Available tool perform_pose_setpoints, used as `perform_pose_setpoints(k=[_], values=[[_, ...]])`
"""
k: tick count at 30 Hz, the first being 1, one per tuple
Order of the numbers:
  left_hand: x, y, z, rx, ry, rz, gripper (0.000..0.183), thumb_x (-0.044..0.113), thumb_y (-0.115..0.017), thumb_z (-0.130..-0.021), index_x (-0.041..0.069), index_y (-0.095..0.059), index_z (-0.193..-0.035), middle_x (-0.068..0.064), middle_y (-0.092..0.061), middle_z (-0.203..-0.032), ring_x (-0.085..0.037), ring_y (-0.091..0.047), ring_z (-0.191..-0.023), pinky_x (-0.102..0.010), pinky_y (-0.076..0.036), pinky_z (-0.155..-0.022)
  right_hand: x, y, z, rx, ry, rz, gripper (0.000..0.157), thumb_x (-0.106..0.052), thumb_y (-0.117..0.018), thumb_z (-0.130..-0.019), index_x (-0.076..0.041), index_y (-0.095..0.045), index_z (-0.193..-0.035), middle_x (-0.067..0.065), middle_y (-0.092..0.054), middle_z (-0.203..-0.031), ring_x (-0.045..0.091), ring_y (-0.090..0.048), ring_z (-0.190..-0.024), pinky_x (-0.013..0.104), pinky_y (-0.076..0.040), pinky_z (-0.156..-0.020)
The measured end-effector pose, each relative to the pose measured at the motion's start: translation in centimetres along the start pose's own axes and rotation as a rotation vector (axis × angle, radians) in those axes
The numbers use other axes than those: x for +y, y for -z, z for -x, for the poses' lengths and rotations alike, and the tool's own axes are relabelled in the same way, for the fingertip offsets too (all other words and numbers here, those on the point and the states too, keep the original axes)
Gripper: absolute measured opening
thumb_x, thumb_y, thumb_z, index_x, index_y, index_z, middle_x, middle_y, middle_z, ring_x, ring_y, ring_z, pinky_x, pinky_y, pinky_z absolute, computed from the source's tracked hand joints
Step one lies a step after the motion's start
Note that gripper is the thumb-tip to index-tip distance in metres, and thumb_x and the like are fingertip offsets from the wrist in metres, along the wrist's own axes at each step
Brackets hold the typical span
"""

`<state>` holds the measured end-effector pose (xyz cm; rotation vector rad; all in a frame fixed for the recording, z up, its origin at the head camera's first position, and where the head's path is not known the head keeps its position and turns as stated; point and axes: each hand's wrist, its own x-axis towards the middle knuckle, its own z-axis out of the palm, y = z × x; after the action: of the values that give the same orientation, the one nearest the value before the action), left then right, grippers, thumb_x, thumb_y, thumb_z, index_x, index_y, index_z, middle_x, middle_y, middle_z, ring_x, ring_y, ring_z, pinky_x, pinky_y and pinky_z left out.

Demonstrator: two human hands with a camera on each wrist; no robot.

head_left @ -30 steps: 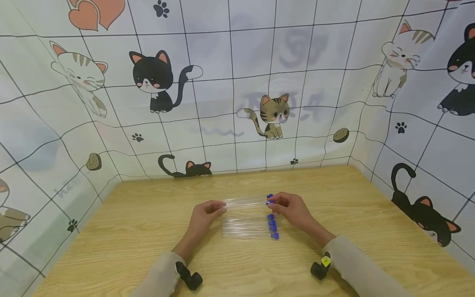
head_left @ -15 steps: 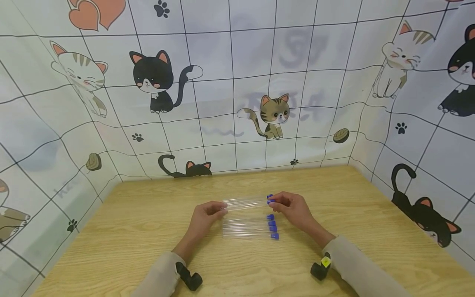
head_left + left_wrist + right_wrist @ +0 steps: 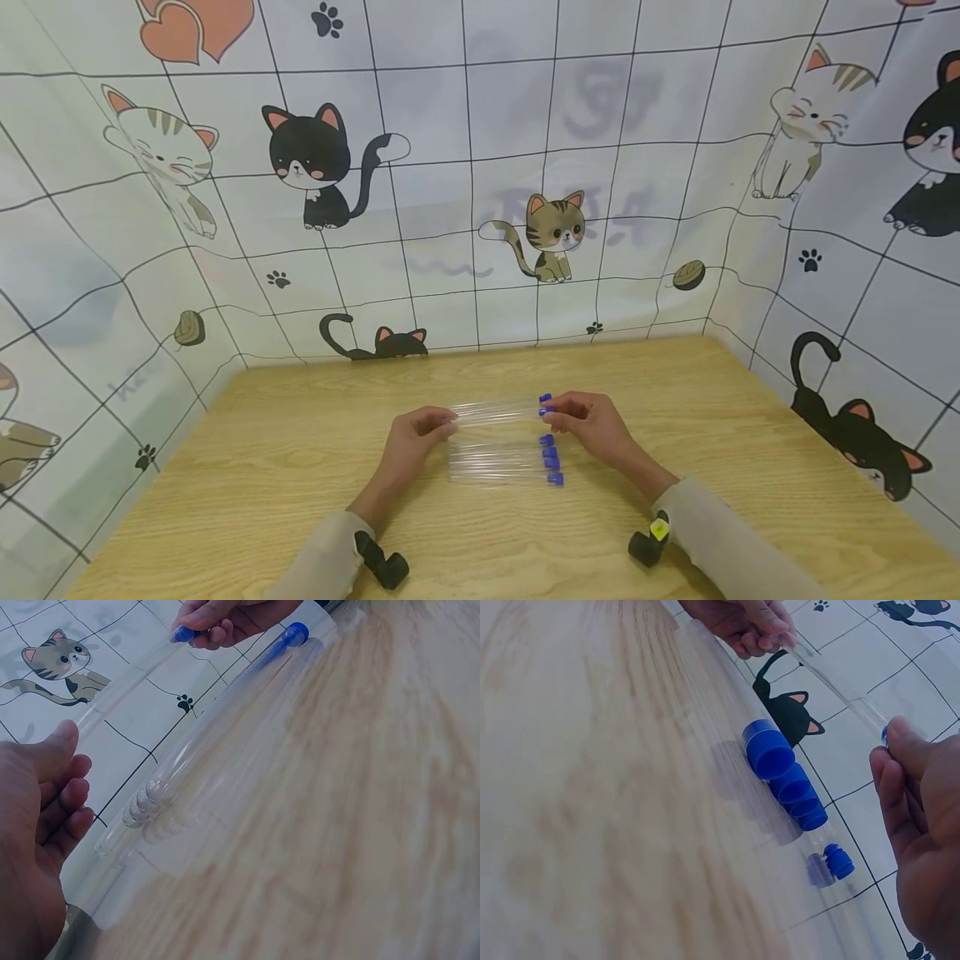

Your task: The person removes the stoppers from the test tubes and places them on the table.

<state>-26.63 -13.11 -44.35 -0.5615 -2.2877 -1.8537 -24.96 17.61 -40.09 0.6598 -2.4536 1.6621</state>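
A clear test tube with a blue cap is held level above the table between both hands. My left hand pinches its plain end between thumb and fingers. At the capped end, my right hand pinches it, its fingertips partly hiding the blue cap. Nearer me lie several more clear tubes side by side, their blue caps all to the right. Another tube with a blue cap lies behind the held one on the table.
The wood-grain table meets a white sheet printed with cats and grid lines at the back and both sides. Dark wrist cameras sit at both sleeve cuffs.
Both hands stay almost in place around the held test tube, which shifts only slightly right and back again. The tubes on the table keep their places.
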Motion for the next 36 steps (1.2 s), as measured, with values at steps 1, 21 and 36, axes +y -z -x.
perform_pose_setpoints(k=[1, 21, 36], values=[[0.0, 0.0, 0.0, 0.005, -0.003, -0.004, 0.027, 0.02, -0.071, -0.088, 0.0, -0.069, -0.105, -0.004, -0.068, -0.092, -0.019, -0.062, -0.085, -0.027, -0.051, -0.074, 0.1, 0.1, 0.0, -0.011, 0.002, -0.012, 0.016, -0.009, -0.066, -0.091, -0.001, -0.07, -0.104, 0.02, -0.067, -0.084, 0.047, -0.059, -0.081, 0.049, -0.052, -0.071], [3.3, 0.1, 0.8, 0.003, 0.017, 0.002, 0.014, 0.005, -0.066, -0.09, -0.001, -0.07, -0.102, -0.015, -0.067, -0.09, -0.038, -0.061, -0.088, -0.026, -0.05, -0.072, 0.1, 0.6, 0.0, -0.127, -0.002, -0.062, 0.018, -0.007, -0.065, -0.091, -0.001, -0.069, -0.107, 0.015, -0.069, -0.09, 0.033, -0.064, -0.079, 0.049, -0.052, -0.074], [3.1, 0.1, 0.8, -0.013, 0.006, 0.009, 0.019, 0.005, -0.065, -0.09, -0.008, -0.067, -0.104, -0.015, -0.067, -0.09, -0.036, -0.061, -0.085, -0.038, -0.052, -0.073, 0.6, 1.1, -0.1, -0.178, 0.001, -0.092, 0.016, -0.005, -0.064, -0.091, 0.0, -0.069, -0.105, 0.017, -0.069, -0.091, 0.044, -0.062, -0.081, 0.048, -0.052, -0.075]])
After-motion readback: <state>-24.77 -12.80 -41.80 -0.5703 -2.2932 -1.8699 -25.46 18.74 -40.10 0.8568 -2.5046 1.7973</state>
